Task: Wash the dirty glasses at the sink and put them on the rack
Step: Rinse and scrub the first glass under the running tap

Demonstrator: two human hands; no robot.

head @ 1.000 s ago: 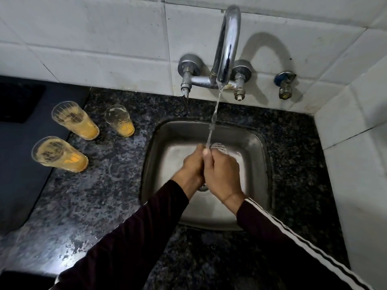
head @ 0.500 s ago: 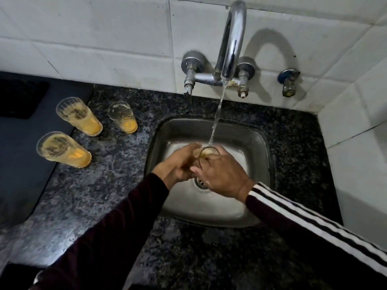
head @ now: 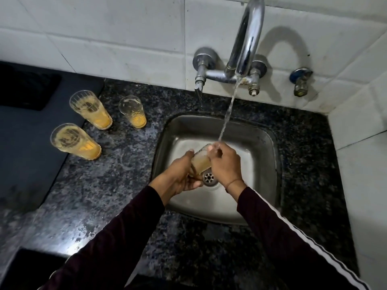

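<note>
Tilted since a half-second ago, the cloudy clear drinking glass [head: 200, 161] now leans mouth-up under the running stream, above the square steel sink [head: 261, 141]. Left hand [head: 180, 176] cups its base; right hand [head: 225, 164] grips its rim side. On the speckled black granite counter [head: 117, 185], three orange-stained ribbed glasses [head: 76, 141] stand left, well apart.

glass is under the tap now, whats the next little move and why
Probably rub round inside the clear ribbed glass: the left hand grips its base, the right hand is at the rim under the running water stream, and cloudy yellowish residue shows inside.
</note>
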